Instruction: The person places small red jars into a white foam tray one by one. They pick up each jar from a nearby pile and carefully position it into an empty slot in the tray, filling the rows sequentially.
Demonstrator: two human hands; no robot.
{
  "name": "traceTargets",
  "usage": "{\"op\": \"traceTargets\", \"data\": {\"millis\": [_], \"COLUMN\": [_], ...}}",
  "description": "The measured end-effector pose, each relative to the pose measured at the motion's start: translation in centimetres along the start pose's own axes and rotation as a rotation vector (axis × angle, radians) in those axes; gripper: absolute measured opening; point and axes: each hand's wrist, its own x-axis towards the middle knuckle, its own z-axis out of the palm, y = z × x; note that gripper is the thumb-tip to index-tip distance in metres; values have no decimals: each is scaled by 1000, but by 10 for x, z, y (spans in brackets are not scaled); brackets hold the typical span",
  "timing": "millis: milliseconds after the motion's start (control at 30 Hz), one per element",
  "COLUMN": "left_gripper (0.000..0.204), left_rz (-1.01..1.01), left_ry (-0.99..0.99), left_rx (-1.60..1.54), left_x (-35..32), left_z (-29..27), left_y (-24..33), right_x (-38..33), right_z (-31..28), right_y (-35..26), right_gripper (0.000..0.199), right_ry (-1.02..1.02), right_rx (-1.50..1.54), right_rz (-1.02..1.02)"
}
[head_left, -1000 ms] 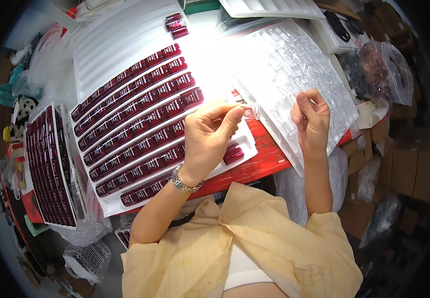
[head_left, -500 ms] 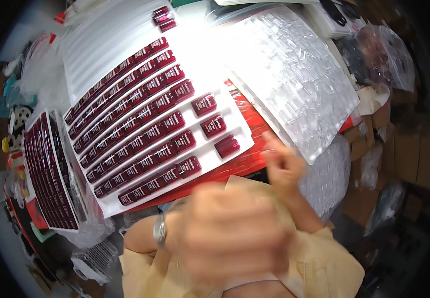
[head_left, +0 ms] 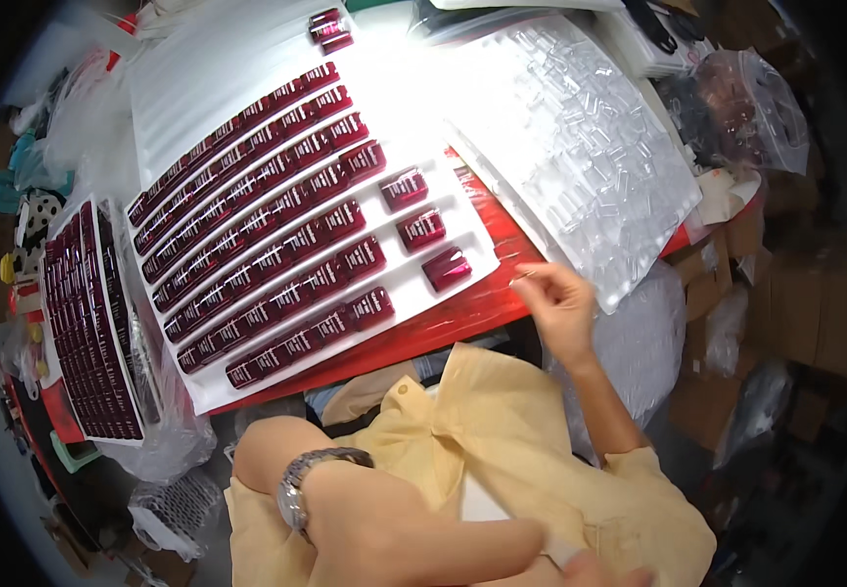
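Observation:
My right hand (head_left: 560, 305) is beside the red tabletop edge, thumb and forefinger pinched together. Whatever is between those fingertips is too small to make out. Low in front of my body is my left hand (head_left: 423, 533), a metal watch (head_left: 294, 494) on its wrist. Its fingers are partly blurred and cut off by the lower edge, so their grip cannot be read. Left of my right hand lies a white tray (head_left: 477, 249) with rows of small dark red containers bearing pale print. The nearest one, a glossy dark red container (head_left: 447, 269), shows no print on its upper face.
A tray of clear short plastic pieces (head_left: 599, 166) stands at the right on the red table surface (head_left: 506, 264). Another tray of dark red containers (head_left: 91, 328) is at the far left. Plastic bags (head_left: 766, 108) and cardboard boxes (head_left: 815, 284) crowd the right side.
My left hand, blurred in front of my chest before, has dropped toward the lower edge. My right hand stays near the table edge and now shows a clear pinch.

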Motion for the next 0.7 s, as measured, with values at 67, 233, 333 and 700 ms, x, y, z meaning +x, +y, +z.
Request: {"op": "traceTargets", "data": {"millis": [67, 233, 333, 700], "left_gripper": [4, 18, 25, 49], "left_rz": [133, -319, -484, -821], "left_ry": [26, -239, -101, 21], "left_rx": [-169, 54, 207, 82], "left_x": [-12, -22, -48, -66], "left_z": [-21, -52, -56, -53], "left_y": [-11, -34, -34, -50], "right_x": [14, 36, 30, 56], "right_z": [-21, -19, -19, 14], "right_y": [-33, -68, -120, -130], "right_gripper": [17, 20, 21, 34], "right_ry": [-86, -460, -681, -543], "right_rx": [423, 935, 1028, 557], "right_rz": [159, 65, 24, -168]}}
